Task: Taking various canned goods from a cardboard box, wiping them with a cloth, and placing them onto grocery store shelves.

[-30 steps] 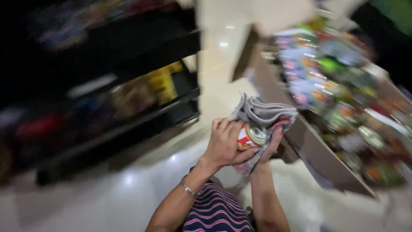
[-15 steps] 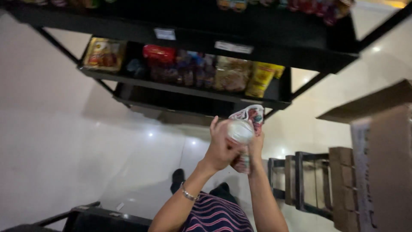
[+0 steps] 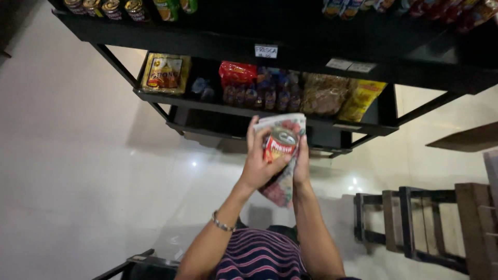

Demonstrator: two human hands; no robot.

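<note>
Head view: both hands, left hand (image 3: pixel 258 166) and right hand (image 3: pixel 301 163), raised, clasp red can (image 3: pixel 279 145).

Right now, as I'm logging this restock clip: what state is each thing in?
Left hand: gripping the can.
Right hand: holding the packets behind the can.
Can: sealed, tilted, held in front of the packets.
Packets: bunched, closed.
Black shelf: stocked with bags and bottles.
Wooden pallet: standing on edge.

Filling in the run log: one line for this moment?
left hand: grips can | right hand: holds packets | ahead: black shelf
</note>
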